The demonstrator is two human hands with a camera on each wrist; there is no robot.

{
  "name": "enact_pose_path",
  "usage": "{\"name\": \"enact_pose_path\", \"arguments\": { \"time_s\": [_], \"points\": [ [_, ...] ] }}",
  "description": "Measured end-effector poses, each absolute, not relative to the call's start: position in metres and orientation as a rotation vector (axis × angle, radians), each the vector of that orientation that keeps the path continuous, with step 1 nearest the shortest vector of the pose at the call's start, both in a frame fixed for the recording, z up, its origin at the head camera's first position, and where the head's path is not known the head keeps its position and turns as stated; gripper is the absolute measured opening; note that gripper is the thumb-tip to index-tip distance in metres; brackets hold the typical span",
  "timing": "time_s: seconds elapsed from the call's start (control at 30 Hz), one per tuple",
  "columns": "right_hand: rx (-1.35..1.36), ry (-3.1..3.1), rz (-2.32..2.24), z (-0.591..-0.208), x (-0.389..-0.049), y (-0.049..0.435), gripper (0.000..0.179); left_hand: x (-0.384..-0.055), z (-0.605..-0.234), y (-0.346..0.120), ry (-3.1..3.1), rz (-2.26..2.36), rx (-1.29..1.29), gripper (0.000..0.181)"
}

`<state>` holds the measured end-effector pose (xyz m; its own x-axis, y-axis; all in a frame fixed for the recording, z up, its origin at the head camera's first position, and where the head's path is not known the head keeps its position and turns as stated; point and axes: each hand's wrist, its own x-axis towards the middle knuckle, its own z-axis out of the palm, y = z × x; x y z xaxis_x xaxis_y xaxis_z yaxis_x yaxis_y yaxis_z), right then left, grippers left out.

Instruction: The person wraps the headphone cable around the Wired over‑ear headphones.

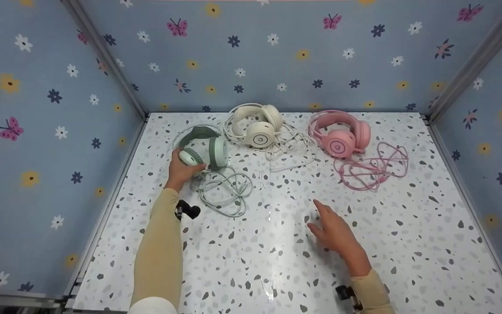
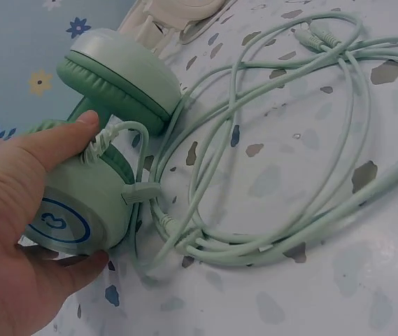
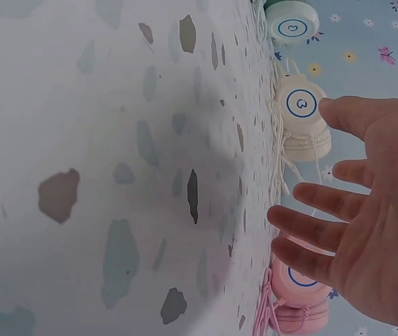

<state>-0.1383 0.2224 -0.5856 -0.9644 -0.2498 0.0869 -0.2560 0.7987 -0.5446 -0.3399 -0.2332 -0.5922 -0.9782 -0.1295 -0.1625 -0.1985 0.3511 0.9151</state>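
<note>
At the left of the speckled table, my left hand (image 1: 182, 171) grips the near ear cup of the green headphones (image 1: 218, 152). In the left wrist view, thumb and fingers curl round that green ear cup (image 2: 87, 203), and the other cup stands behind it. A coiled green cable (image 2: 233, 105) lies beside them on the table. My right hand (image 1: 333, 229) hovers over the table's right half with its fingers spread, holding nothing. Ahead of it in the head view are the pink headphones (image 1: 340, 141); the right wrist view shows its fingers (image 3: 317, 231) extended.
Cream headphones (image 1: 262, 133) sit at the back middle with a loose cable. A tangled pink cable (image 1: 375, 168) spreads in front of the pink pair. Flower-patterned panels (image 1: 273, 56) with metal posts border the white speckled table (image 1: 251, 253) at the back and sides.
</note>
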Motion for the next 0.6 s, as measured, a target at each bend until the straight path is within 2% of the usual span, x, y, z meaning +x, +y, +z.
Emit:
{"name": "enact_pose_path", "arguments": {
  "time_s": [0.17, 0.6],
  "points": [
    [0.418, -2.98, 0.924, -0.588, -0.137, 0.222, 0.07, -0.329, -0.593, -0.231, 2.621, 1.751, -0.296, 0.102],
    [0.352, -3.021, 1.053, -0.59, -0.134, 0.226, 0.061, -0.283, -0.564, -0.217, 2.738, 1.533, 0.03, 0.097]
  ]
}}
